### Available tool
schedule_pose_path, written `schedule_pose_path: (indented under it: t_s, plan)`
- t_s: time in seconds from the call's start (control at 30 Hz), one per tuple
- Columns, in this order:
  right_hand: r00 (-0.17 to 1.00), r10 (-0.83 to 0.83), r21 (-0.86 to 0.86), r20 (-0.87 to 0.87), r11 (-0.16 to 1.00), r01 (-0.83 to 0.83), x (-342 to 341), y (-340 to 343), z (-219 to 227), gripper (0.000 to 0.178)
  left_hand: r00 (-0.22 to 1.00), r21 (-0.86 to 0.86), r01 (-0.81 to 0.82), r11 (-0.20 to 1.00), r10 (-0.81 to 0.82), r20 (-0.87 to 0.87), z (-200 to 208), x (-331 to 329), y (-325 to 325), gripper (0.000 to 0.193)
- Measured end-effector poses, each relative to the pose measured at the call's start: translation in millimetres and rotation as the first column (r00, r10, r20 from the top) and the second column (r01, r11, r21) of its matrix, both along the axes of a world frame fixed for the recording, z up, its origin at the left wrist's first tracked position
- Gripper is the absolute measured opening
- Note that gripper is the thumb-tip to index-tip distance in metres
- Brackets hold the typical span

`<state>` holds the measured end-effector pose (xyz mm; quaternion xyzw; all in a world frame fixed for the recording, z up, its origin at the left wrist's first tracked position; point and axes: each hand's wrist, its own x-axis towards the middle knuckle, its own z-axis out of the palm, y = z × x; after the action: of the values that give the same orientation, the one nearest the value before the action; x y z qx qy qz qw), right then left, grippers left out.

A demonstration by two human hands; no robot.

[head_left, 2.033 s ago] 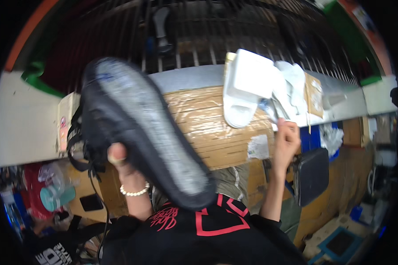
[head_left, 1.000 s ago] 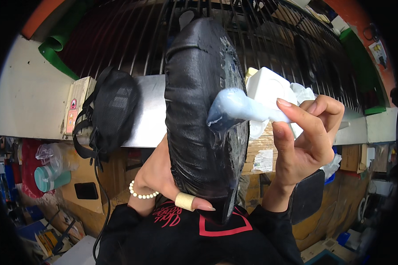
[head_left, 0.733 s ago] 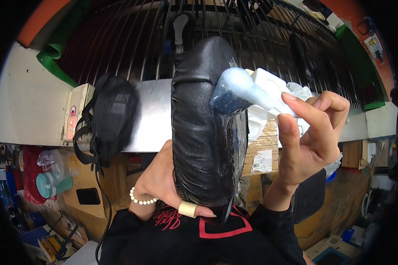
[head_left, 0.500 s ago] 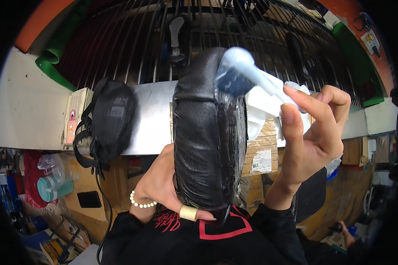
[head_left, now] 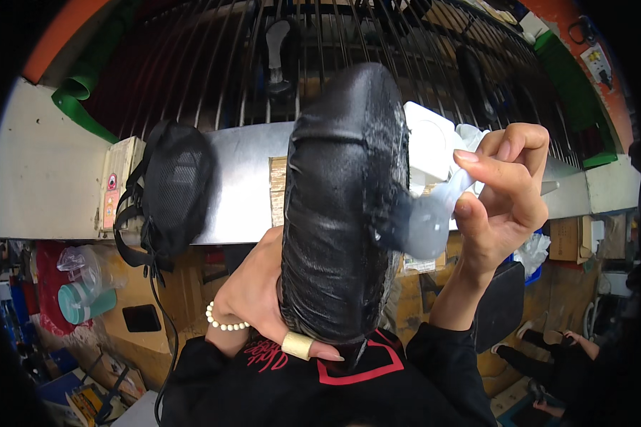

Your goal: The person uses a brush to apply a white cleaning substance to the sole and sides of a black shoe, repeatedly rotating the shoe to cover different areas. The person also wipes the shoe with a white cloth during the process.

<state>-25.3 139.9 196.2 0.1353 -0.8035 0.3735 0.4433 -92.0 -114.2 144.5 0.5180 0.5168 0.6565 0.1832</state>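
A black leather shoe upper (head_left: 327, 220), creased and glossy, stands on end in front of my chest. Its underside edge, on the right, looks rough and smeared. Wrapped round its lower left side is my left hand (head_left: 256, 285), with the thumb, banded in tan tape, across the bottom end. My right hand (head_left: 509, 188) pinches the handle of a pale brush (head_left: 431, 224) between thumb and fingers. Its dark bristles touch the right edge of the upper, about midway down. The brush head is slightly blurred. The fingers of my left hand behind the upper are hidden.
Beyond the metal ledge (head_left: 246, 171), a rack of metal bars (head_left: 199, 85) carries a shoe sole (head_left: 279, 57). A black mesh bag (head_left: 178, 185) lies left on the ledge. White containers (head_left: 429, 139) stand behind the brush. Another person (head_left: 566, 363) is at lower right.
My right hand has brought the brush down from the upper's top end to the middle of its right edge. The upper has turned slightly; my left hand keeps its hold.
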Motion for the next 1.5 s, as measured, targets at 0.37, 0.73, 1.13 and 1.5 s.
schedule_pose_path:
  t_s: [0.37, 0.73, 1.13, 1.5]
  plan:
    - [0.992, 0.12, 0.129, -0.034, 0.985, -0.115, -1, 18, -2, 0.047, 0.945, 0.076, 0.061, 0.995, -0.082, 0.317, -29, 11, 1, 0.131]
    - [0.972, 0.235, 0.292, -0.025, 0.931, -0.217, -8, 38, 11, 0.048, 0.868, -0.018, -0.035, 0.999, 0.04, 0.495, -14, 27, -13, 0.099]
    - [0.961, 0.276, 0.256, 0.0, 0.929, -0.267, -3, 40, 0, 0.047, 0.728, -0.091, -0.133, 0.987, 0.16, 0.667, -12, 48, -29, 0.065]
    - [0.946, 0.311, 0.203, 0.095, 0.924, -0.324, 8, 37, -5, 0.042, 0.734, 0.342, -0.037, 0.939, -0.207, 0.647, -12, 43, -4, 0.095]
